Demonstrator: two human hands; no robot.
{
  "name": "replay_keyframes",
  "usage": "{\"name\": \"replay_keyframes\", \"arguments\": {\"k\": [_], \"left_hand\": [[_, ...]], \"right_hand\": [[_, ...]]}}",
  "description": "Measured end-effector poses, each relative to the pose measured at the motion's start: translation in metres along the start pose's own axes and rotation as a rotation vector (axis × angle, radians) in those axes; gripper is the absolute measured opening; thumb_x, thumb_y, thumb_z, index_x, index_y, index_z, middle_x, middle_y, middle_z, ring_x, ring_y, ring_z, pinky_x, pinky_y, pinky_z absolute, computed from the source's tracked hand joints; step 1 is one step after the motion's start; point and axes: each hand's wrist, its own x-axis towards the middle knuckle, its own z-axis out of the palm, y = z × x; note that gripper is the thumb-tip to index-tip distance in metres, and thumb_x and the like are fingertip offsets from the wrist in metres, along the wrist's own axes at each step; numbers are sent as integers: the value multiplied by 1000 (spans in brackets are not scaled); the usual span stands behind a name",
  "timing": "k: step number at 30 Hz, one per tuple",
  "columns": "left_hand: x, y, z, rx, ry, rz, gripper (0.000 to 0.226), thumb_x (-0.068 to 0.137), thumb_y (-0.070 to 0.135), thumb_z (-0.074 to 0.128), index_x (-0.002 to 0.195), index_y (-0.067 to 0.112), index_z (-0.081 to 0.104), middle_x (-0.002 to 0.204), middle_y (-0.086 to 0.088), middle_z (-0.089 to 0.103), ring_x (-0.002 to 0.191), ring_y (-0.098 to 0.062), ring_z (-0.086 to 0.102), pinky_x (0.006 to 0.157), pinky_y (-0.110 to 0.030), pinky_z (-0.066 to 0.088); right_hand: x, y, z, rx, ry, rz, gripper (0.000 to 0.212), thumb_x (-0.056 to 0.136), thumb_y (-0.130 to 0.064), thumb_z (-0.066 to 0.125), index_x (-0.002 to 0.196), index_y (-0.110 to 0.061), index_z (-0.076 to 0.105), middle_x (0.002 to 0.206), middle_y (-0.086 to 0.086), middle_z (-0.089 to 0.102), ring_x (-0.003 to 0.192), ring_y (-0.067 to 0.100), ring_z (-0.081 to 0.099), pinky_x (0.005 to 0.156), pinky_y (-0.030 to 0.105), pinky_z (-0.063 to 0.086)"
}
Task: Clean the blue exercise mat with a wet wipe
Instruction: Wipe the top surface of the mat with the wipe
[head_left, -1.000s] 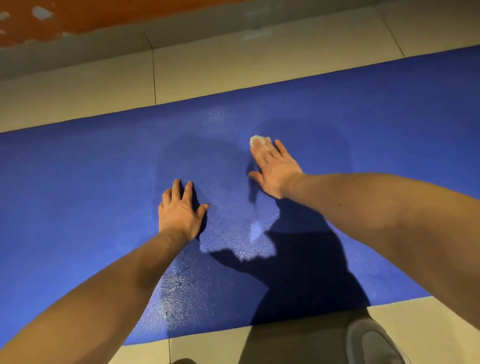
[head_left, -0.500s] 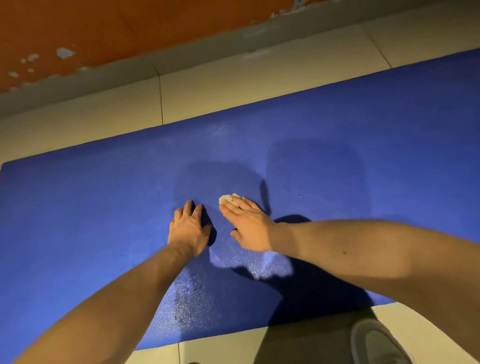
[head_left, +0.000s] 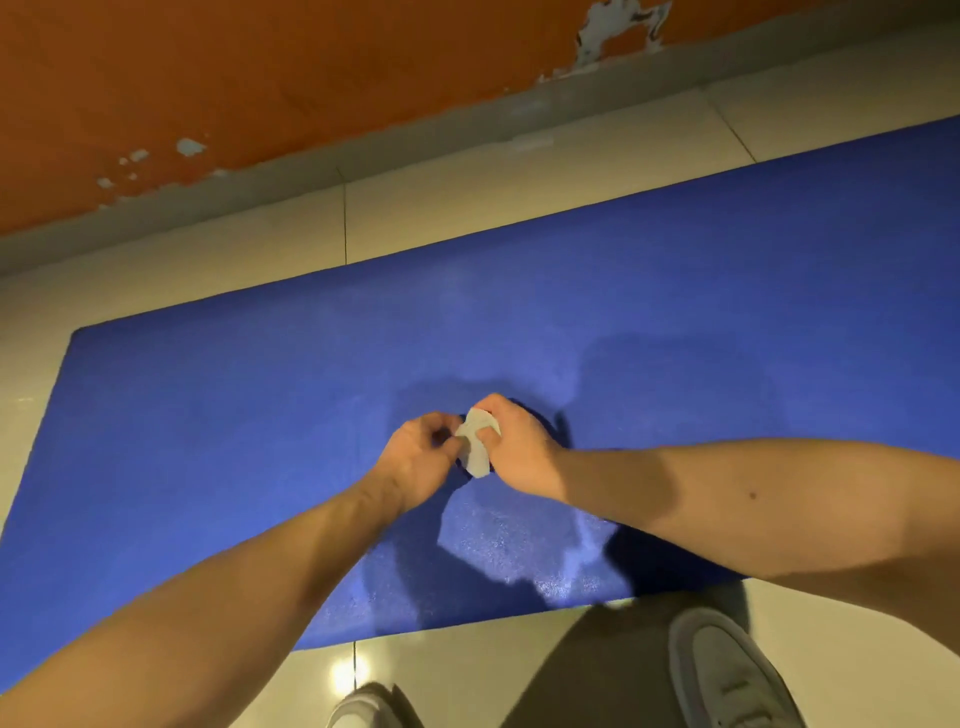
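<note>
Left hand (head_left: 415, 457) and right hand (head_left: 519, 447) meet over the middle of the mat (head_left: 208, 415), each pinching the crumpled wipe (head_left: 477, 441) between them, probably refolding it to a fresh face for more wiping

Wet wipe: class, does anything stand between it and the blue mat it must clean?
Nothing visible does. The left hand and right hand pinch the wet wipe over the blue mat, and only mat surface shows around it.

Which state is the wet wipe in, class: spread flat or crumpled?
Crumpled: the wet wipe is a small bunched wad, pinched between the left hand and the right hand.
</note>
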Motion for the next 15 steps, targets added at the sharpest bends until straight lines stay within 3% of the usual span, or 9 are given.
{"name": "replay_keyframes", "arguments": {"k": [2,4,7,10,12,15], "left_hand": [[-15,9,-1,-47,-1,13,8,95,21,64,101,17,69,85,8,71,75,-8,63,64,-9,42],[-29,22,-6,-53,9,36,10,93,20,70,101,15,69,84,3,71,69,-10,62,64,-15,45],[-52,48,-21,-28,10,110,11,92,6,69,101,-1,67,81,-4,67,66,-11,60,61,-11,45],[-74,75,-40,45,40,173,10,89,7,73,97,4,67,74,-3,59,55,-7,48,51,-12,38],[-90,95,-51,71,84,224,13,86,11,76,95,8,66,73,-4,59,52,-6,45,48,-15,37],[-119,124,-65,118,161,306,21,84,20,80,94,11,63,77,-4,64,59,-11,52,55,-27,45]], "right_hand": [[-12,-9,-7,106,-8,53,23,100,2,41,119,-4,54,106,11,62,90,20,55,58,10,45],[-23,-20,-16,162,2,85,19,99,-4,49,116,-12,55,102,6,63,83,19,58,57,14,46],[-37,-39,-38,258,-58,174,15,93,-18,64,106,-16,58,94,7,68,77,24,63,68,34,53],[-52,-66,-69,286,-173,213,24,93,-24,67,110,-8,66,100,8,71,89,23,67,75,30,48],[-64,-85,-86,415,-200,266,32,94,-26,70,121,-11,62,113,4,74,105,17,70,94,29,49],[-84,-117,-102,489,-135,291,31,94,-24,72,120,-10,61,111,5,74,103,18,70,106,35,49]]}}
